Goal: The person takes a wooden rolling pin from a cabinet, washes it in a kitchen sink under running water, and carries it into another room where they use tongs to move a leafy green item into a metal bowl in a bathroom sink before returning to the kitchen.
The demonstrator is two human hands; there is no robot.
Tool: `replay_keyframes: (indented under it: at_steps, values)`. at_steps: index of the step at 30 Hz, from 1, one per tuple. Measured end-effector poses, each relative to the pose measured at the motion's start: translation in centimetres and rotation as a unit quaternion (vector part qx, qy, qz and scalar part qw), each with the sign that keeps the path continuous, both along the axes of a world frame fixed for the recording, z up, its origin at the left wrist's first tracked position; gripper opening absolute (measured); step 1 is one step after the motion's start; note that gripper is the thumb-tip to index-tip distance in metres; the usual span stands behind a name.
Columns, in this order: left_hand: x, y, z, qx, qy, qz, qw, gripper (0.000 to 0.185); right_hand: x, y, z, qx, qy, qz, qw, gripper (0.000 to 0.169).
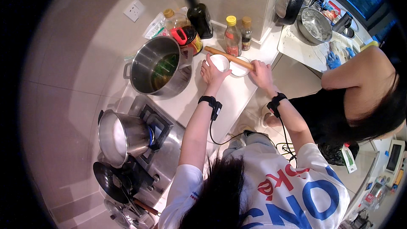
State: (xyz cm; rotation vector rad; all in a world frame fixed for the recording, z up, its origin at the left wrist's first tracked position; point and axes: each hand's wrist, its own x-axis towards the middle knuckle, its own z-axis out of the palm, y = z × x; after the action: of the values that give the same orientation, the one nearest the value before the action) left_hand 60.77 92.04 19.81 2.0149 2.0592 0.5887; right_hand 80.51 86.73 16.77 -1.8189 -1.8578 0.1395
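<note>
My left hand [212, 73] is spread around a small white bowl [220, 62] on the white counter, thumb on one side and fingers on the other. Its contents, if any, cannot be told from the white inside. Close beside it sits a second white dish [238, 68] with a thin dark rim. My right hand [261, 73] grips the near end of a wooden rolling pin [226, 56], which slants across the dishes. Just behind the pin stand a yellow-capped bottle [232, 39] and a smaller brown-capped bottle [246, 35].
Left of my hands stands a large metal pot [181, 84] with greens in liquid. A second pot [135, 140] of whitish liquid sits over a lit burner, near a black wok [109, 179]. At right, another person [362, 82] in blue gloves [333, 60] works by a metal bowl [314, 27].
</note>
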Motion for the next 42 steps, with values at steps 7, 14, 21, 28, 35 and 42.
replay_keyframes:
  at_steps: [7, 14, 21, 28, 35, 42]
  values:
    - [-0.1, -0.3, 0.3, 0.008, 0.006, -0.001, 1.000, 0.112, 0.0, -0.9, 1.1, 0.005, -0.007, -0.013, 1.000, 0.033]
    - [-0.4, -1.4, 0.4, 0.086, -0.015, 0.015, 0.996, 0.094, -0.5, -1.8, 2.3, 0.142, 0.011, -0.043, 0.989, 0.032]
    - [4.6, -8.5, 4.4, 0.187, -0.203, -0.157, 0.948, 0.040, -3.1, -6.5, 4.2, -0.194, 0.572, 0.103, 0.790, 0.049]
    - [9.2, -12.9, 3.3, 0.098, -0.334, -0.225, 0.910, 0.041, -3.2, -7.5, 6.9, -0.262, 0.847, 0.178, 0.428, 0.040]
    - [9.4, -12.9, 3.6, -0.091, -0.798, 0.000, 0.596, 0.038, -4.9, -6.4, -0.5, -0.024, 0.552, 0.227, 0.802, 0.020]
    - [2.7, -13.3, 3.1, -0.183, -0.914, -0.150, 0.330, 0.046, -6.9, -7.2, 6.6, -0.075, 0.416, 0.243, 0.873, 0.017]
